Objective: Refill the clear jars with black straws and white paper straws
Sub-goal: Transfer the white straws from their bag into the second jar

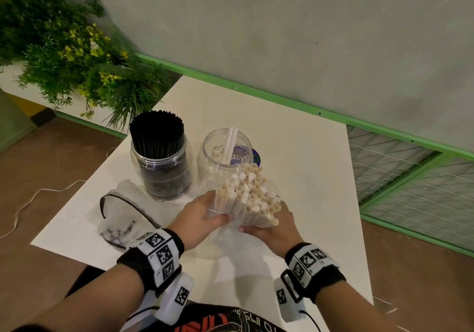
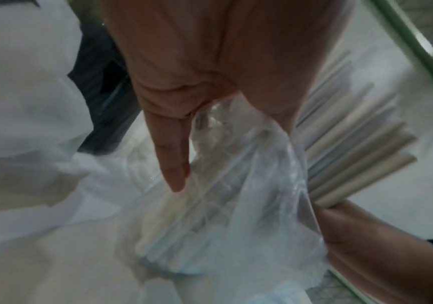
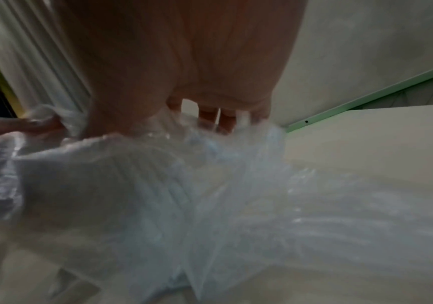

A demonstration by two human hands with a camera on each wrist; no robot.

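A clear jar [image 1: 156, 162] packed with black straws stands at the left of the white table [image 1: 307, 177]. Beside it a second clear jar [image 1: 225, 157] holds two white straws. In front of that jar both hands hold a bundle of white paper straws [image 1: 252, 198], its ends poking out of a clear plastic bag [image 1: 230, 231]. My left hand [image 1: 218, 213] grips the bag's mouth against the bundle, thumb on the plastic bag [image 2: 223, 205]. My right hand [image 1: 256, 226] curls round the bundle from the right and below. The right wrist view shows the crumpled plastic bag [image 3: 158, 185] under my right hand [image 3: 210, 115].
A crumpled clear bag with a black rim [image 1: 120, 213] lies at the table's front left corner. A green plant [image 1: 71, 57] stands behind the table at the left. A green rail [image 1: 282, 98] and wall run along the back. A white cable [image 1: 30, 198] lies on the floor.
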